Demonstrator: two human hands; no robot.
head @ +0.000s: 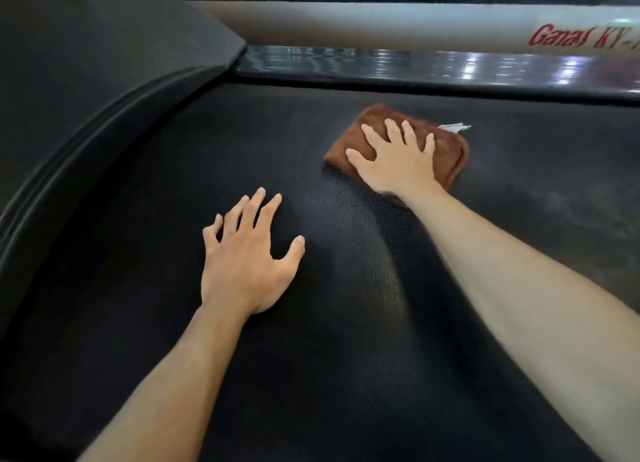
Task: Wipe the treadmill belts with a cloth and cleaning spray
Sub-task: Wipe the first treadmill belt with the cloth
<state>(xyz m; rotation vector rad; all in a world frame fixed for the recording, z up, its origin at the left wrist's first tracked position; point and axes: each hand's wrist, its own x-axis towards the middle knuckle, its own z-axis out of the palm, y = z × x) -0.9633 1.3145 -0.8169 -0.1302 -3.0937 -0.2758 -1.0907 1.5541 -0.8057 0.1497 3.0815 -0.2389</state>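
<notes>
head view: flat right hand [394, 158] presses cloth [453, 156]; left hand [242, 264] splayed on belt [346, 357].

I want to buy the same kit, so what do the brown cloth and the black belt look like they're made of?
Cloth: looks like plush microfibre or terry, with soft fuzzy pile and a stitched rolled edge. Belt: seems rubber or PVC, matte black, with a fine woven-dot texture.

Cloth [450, 156] on belt [311, 357], right side
</notes>
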